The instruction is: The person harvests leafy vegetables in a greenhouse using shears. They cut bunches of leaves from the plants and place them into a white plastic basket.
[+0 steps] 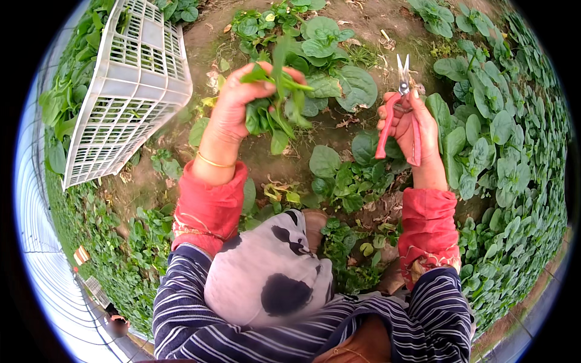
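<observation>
My left hand holds a bunch of cut green leaves above the soil, partly blurred. In my right hand are garden snips with red handles; their pointed blades face away from me and stand slightly apart. Between and beyond my hands grow broad-leaved green plants. Another low leafy plant stands nearer to me, between my forearms. The snips touch no stem that I can see.
A white plastic crate stands tilted in view at the upper left, with leaves inside. Dense leafy rows grow on the right. A person and another crate are far off at the lower left.
</observation>
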Tool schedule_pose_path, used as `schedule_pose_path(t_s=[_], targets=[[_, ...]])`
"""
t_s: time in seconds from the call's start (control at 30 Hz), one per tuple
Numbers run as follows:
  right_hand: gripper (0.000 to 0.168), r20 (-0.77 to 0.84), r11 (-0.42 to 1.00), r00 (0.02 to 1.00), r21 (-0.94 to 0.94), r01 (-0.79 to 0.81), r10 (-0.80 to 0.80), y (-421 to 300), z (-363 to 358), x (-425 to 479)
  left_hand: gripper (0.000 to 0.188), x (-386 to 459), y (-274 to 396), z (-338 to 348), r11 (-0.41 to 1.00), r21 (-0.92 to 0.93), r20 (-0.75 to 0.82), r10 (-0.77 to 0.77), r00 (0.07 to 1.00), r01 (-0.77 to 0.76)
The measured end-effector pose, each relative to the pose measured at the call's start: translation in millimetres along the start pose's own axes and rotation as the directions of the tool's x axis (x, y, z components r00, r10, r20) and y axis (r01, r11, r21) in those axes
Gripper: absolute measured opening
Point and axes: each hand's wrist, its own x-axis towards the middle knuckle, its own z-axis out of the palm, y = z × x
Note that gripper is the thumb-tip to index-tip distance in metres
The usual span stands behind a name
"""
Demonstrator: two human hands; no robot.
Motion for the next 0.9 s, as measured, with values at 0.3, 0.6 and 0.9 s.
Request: schedule_pose_path(t_s=[0.3,0.6,0.9], targets=[[0.042,0.000,0.404,0.963,-0.907,-0.114,0.271,-40.9,23.5,22.2,0.040,12.2,-114.3,65.9,0.761,-0.479,-0.026,-0.510,0.860,0.437],[0.046,0.090,-0.385,0.962,-0.904,0.189,0.259,-50.0,66.7,48.8,0.021,9.8,-123.6,51.3,0.870,-0.277,-0.425,-0.492,0.760,0.409],[0.043,0.121,-0.193,0.965,-0.967,0.168,0.234,-35.0,42.7,49.8,0.030,-17.2,-84.4,24.3,0.848,0.254,-0.196,-0.426,0.883,0.465]])
